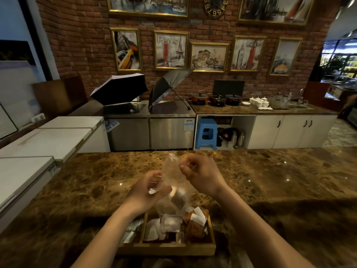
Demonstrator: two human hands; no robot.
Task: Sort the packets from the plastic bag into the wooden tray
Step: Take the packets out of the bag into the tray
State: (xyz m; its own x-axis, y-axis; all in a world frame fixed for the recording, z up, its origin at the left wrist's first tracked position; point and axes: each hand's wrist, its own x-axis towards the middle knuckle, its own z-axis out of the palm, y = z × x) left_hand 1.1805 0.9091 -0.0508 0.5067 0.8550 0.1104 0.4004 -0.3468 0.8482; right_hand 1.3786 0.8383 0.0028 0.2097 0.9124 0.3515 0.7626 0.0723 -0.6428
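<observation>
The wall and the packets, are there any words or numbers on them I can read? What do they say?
"9 8 7 6 5 4 3": numbers round the wall clock, partly cut off.
"PARIS", faint: Eiffel Tower picture.
Orange packets in the wooden tray: print too blurred to read.
Fridge sticker: too small to read.

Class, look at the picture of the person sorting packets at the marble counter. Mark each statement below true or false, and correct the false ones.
1. Both hands hold the clear plastic bag above the wooden tray. True.
2. The plastic bag is empty. False: a dark packet still shows inside it.
3. Orange-brown packets fill the tray's right compartment. True.
4. The tray sits on the white chest freezers. False: it rests on the brown marble counter.
5. The left hand is lower in the picture than the right hand. True.
</observation>
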